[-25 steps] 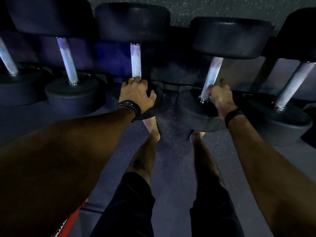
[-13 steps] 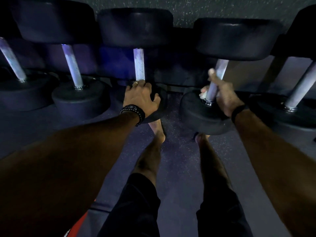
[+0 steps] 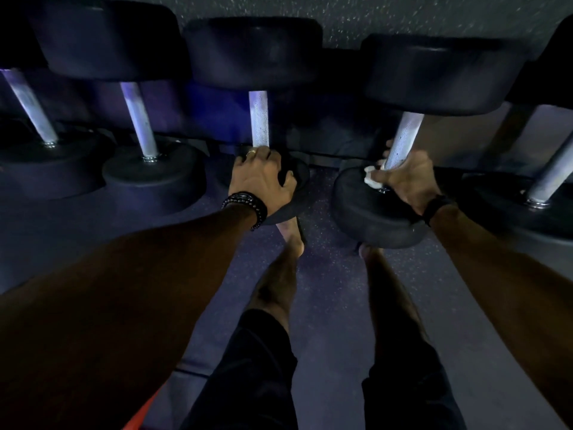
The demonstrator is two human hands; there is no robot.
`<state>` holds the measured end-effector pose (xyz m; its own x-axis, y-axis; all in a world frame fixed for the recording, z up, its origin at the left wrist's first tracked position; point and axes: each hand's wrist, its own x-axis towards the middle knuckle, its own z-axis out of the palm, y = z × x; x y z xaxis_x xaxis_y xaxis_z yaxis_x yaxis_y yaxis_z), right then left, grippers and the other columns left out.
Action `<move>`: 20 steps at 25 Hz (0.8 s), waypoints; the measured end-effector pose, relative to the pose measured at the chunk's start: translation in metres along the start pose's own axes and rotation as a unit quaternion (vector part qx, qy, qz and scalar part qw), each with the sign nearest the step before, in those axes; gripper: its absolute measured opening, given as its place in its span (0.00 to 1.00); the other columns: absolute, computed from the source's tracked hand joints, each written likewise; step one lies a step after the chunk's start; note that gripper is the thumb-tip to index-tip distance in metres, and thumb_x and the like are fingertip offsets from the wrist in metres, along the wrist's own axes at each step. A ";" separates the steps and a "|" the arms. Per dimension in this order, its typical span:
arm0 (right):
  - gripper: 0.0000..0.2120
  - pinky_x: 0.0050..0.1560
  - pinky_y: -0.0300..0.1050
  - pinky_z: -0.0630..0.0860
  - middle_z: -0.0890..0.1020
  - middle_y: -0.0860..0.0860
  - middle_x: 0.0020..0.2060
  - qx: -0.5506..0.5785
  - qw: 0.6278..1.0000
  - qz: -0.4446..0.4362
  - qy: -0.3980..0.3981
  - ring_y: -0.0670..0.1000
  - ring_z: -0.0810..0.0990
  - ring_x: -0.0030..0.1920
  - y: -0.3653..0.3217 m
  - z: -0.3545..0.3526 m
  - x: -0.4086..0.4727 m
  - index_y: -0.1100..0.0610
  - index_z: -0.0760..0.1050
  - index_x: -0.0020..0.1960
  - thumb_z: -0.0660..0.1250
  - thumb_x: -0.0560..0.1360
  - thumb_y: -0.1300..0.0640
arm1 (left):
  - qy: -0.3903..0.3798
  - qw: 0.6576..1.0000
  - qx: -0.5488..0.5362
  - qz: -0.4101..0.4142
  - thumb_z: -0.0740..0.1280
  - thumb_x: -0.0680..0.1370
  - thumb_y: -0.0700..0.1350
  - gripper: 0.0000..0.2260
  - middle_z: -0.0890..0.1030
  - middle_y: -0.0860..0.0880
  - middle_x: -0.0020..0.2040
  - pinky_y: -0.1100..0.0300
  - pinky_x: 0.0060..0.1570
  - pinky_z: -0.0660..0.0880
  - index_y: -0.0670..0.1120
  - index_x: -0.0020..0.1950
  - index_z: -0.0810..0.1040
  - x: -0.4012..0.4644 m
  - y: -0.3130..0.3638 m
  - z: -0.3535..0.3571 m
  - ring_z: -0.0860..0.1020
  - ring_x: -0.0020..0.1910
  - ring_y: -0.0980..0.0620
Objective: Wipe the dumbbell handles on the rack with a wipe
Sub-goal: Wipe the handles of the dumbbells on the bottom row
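Several black dumbbells lie side by side on a dark rack, their silver handles pointing away from me. My right hand (image 3: 407,176) wraps a small white wipe (image 3: 372,178) round the near end of one knurled handle (image 3: 406,138), right above that dumbbell's front head (image 3: 366,212). My left hand (image 3: 262,180) grips the front head (image 3: 299,178) of the neighbouring dumbbell, just below its handle (image 3: 259,119). The left wrist wears a beaded bracelet and the right wrist a dark band.
More dumbbell handles stand to the left (image 3: 138,119) and far left (image 3: 29,107), and another at the far right (image 3: 552,172). My bare lower legs (image 3: 279,274) and the speckled floor (image 3: 328,274) are below the rack. Something red (image 3: 139,414) shows at the bottom left.
My right hand slid up the handle, then back down to its near end, with the wipe now showing white beside the fingers. My left hand stayed on the neighbouring dumbbell's head.
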<state>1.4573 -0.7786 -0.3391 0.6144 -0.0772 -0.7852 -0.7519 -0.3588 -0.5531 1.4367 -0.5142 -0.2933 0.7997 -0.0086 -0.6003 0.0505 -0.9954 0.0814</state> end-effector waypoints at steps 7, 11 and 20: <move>0.12 0.25 0.28 0.68 0.78 0.46 0.27 -0.219 0.969 -0.027 -0.108 0.41 0.73 0.25 0.004 -0.056 0.001 0.62 0.77 0.41 0.79 0.66 0.61 | -0.002 1.000 -0.003 0.000 0.62 0.77 0.56 0.19 0.77 0.43 0.56 0.47 0.57 0.70 0.41 0.55 0.78 0.002 -0.001 0.002 0.74 0.57 0.42; 0.10 0.26 0.25 0.68 0.77 0.55 0.31 -0.317 0.946 -0.038 -0.049 0.43 0.74 0.27 0.002 -0.042 0.013 0.58 0.75 0.35 0.73 0.68 0.68 | 0.003 1.000 0.000 0.001 0.63 0.77 0.56 0.19 0.77 0.43 0.55 0.47 0.57 0.70 0.42 0.54 0.78 0.001 -0.002 0.003 0.75 0.57 0.42; 0.03 0.30 0.24 0.67 0.76 0.49 0.28 -0.171 0.980 -0.034 0.098 0.29 0.71 0.25 0.015 -0.020 -0.002 0.64 0.81 0.41 0.73 0.71 0.63 | -0.010 1.000 0.011 -0.002 0.62 0.77 0.56 0.19 0.76 0.43 0.56 0.47 0.58 0.70 0.42 0.56 0.78 0.002 -0.002 0.002 0.74 0.58 0.42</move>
<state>1.4498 -0.8019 -0.3403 0.7197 -0.2067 -0.6628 -0.6038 -0.6576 -0.4505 1.4366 -0.5127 -0.2961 0.7879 -0.0063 -0.6158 0.0406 -0.9972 0.0621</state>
